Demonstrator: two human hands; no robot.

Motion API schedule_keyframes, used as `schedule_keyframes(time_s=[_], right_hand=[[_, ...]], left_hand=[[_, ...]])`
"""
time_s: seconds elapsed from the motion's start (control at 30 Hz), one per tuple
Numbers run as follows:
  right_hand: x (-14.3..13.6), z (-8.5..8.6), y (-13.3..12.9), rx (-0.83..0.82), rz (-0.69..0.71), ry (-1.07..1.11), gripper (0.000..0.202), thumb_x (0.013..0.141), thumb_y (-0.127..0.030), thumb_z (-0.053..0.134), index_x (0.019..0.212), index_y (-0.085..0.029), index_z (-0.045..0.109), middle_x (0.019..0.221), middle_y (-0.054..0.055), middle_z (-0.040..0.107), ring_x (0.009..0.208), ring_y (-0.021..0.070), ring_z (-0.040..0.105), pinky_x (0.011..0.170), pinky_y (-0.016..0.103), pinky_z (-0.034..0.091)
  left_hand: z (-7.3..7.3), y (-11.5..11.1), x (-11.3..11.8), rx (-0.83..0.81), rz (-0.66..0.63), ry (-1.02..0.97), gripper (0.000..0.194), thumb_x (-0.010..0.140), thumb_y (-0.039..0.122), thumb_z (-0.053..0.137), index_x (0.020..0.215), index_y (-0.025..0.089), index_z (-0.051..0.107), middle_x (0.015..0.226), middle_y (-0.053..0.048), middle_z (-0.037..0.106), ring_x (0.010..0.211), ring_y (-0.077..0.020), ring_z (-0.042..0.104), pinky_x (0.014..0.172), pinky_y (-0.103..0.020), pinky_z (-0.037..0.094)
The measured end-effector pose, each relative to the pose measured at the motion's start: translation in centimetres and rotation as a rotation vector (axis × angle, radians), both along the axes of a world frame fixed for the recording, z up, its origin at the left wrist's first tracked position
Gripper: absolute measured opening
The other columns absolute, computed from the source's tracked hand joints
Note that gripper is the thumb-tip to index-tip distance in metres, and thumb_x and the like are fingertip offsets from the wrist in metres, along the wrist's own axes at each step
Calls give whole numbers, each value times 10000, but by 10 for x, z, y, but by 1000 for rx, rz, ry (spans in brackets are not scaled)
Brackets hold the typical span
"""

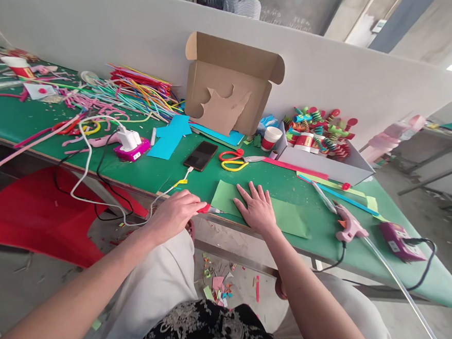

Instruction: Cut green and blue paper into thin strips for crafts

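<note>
My left hand (177,208) is closed around a red utility knife (204,208) at the table's front edge. The knife's blade points right and meets the near left part of a green paper sheet (291,218). Spread flat on that sheet, my right hand (257,209) presses it against the green tabletop, fingers apart. Just behind the paper lie scissors (234,161) with one red and one yellow handle. A dark phone (200,155) with a white cable rests to their left.
Blue paper (170,137), a purple power strip (132,150) and many pipe cleaners (138,93) lie left. Behind stands an open cardboard box (233,61). To the right are a tray (327,163) of paper crafts, a pink glue gun (349,223) and another power strip (401,241).
</note>
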State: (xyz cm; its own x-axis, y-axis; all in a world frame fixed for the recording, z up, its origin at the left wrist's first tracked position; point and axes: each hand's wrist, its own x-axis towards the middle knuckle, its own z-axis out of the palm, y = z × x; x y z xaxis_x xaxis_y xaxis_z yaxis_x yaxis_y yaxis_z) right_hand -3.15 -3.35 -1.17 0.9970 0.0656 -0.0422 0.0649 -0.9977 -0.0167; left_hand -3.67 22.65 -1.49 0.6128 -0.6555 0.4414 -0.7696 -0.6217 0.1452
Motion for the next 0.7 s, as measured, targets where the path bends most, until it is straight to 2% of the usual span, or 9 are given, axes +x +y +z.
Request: schedule_keyframes(time_s=[0.27,0.47,0.7], right_hand=[[0,-1,-1,7,7,-4,581,1008,-590,253,1536,-355,318,1624,56,264,1486,335,221,1192,510,174],[0,-3,-2,14,14,-26,569,1009,-586,240,1531,-375,320,1618,23,285,1484,326,231,1186,528,182],[-1,-2,-1,22,10,-21,569,1012,-579,248,1532,-362,325,1620,37,280,1482,332,232,1187,523,184]], left_hand=[[-1,-9,1,-6,-15,41,355,943,65,420,1159,174,680,1012,-86,686,909,-209,557,787,-347,499],[-3,-9,-1,-21,-13,52,335,947,87,443,1173,184,670,1021,-87,680,917,-209,552,792,-345,491],[-2,-17,-2,-8,-15,22,319,965,102,422,1113,189,691,986,-74,678,883,-197,548,767,-332,471]])
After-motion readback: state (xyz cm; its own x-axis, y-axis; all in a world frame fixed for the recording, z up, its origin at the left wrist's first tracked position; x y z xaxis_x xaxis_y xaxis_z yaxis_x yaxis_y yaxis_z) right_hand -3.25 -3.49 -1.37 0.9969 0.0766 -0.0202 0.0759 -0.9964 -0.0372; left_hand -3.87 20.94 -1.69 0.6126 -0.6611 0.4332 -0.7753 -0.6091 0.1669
